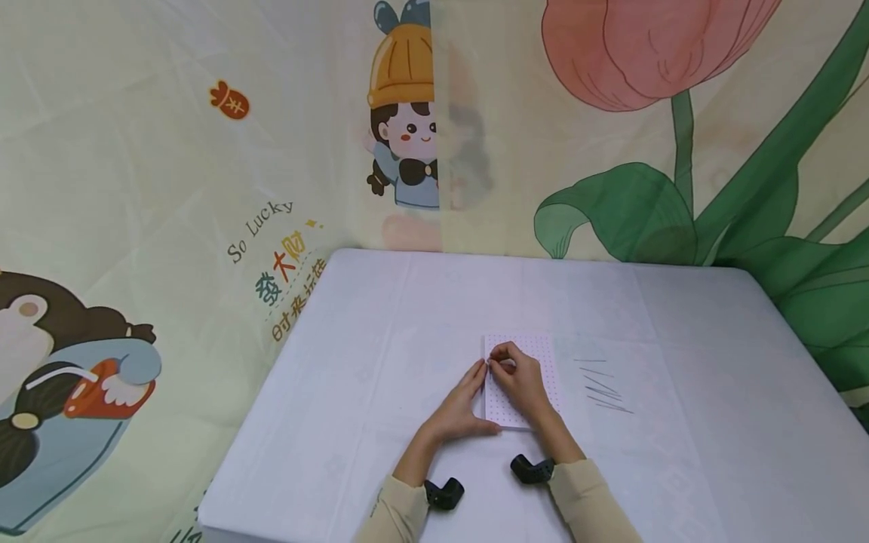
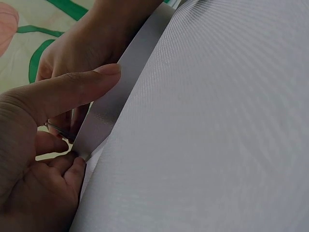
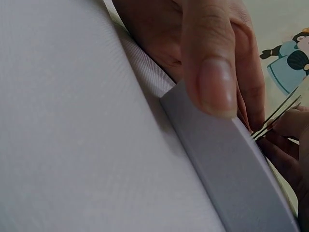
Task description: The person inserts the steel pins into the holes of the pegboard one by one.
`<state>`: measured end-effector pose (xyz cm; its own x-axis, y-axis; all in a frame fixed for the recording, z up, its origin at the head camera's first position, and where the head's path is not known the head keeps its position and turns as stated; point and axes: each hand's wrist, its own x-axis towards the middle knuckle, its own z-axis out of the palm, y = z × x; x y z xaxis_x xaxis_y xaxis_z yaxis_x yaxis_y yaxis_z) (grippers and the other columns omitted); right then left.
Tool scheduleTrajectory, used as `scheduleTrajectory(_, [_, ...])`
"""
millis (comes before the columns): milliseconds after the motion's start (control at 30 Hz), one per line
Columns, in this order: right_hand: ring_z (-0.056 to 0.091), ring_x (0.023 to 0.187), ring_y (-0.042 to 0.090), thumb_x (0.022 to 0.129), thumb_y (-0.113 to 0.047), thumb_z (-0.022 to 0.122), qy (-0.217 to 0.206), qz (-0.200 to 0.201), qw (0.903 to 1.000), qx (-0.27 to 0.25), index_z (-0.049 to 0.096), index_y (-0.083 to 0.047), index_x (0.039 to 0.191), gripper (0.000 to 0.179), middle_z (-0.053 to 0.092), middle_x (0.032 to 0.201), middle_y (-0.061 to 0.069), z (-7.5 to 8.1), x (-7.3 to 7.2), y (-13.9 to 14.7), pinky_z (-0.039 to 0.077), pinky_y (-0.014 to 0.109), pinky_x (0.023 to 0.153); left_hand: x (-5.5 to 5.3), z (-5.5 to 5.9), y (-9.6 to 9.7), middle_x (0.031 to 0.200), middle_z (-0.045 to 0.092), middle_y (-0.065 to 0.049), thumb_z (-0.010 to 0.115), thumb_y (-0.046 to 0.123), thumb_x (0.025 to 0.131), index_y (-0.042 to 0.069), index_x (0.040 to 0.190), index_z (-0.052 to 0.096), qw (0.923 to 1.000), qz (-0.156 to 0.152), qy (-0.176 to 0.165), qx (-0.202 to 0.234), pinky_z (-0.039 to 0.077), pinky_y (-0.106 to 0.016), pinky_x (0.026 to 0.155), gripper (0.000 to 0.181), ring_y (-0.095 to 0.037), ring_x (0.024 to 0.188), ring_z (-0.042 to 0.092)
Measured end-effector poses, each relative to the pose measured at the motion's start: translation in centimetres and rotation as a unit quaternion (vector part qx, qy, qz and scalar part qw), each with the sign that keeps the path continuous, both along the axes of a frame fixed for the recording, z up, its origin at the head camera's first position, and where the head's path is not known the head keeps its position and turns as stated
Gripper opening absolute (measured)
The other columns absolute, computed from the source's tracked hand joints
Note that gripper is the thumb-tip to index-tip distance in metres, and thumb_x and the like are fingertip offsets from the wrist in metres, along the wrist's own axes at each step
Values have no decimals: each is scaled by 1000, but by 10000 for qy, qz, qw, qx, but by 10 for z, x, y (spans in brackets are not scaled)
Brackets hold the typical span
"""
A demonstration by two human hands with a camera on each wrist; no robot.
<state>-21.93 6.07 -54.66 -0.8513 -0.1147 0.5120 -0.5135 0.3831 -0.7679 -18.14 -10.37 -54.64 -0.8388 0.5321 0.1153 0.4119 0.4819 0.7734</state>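
Beige sleeves (image 1: pixel 394 509) enter at the lower edge of the head view, each with a black wrist device (image 1: pixel 444 494) at its cuff; beyond them the left hand (image 1: pixel 458 411) is spread wide, fingers fairly straight along the left side of a dotted board (image 1: pixel 505 409), thumb stretched out to the near edge; it appears to brace the corner from two sides, presumably so that the board cannot slide. Right hand (image 1: pixel 523 383): thumb and fingers are closed to a pinch above the upper left part of the board, near the left fingertips; the right wrist view shows thin dark sticks (image 3: pixel 276 114) in this pinch, seemingly two, slanting past the board's edge; so fine a grip would suit such slender pieces; whether their ends touch the board is hidden. Board: flat on the white table (image 1: pixel 380 362), its grey side wall visible in both wrist views, its patterned face upward, probably to leave the dots within reach. Loose sticks (image 1: pixel 603 388) lie to the right of the board, apart from it and roughly stacked in a column, some crossing; this placing puts them conveniently on the right hand's side.
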Motion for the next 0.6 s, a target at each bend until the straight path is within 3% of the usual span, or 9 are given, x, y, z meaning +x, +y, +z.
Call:
scheduleTrajectory(233, [65, 87, 21, 83, 0, 65, -62, 61, 10000, -23, 60, -7, 93, 13, 66, 89, 6, -1, -4, 2, 53, 23, 73, -3, 0, 0, 153, 10, -15, 82, 34, 68, 1, 146, 14, 9999, -6, 96, 42, 22, -36, 109, 110, -25, 138, 14])
scheduleTrajectory(600, [64, 88, 19, 83, -4, 67, -407, -19, 9992, 18, 60, -8, 96, 15, 66, 90, 3, -4, -1, 5, 53, 23, 73, -1, -5, 0, 153, 8, -12, 81, 37, 67, 2, 147, 13, 10000, 0, -56, 58, 21, -38, 109, 110, -24, 138, 12])
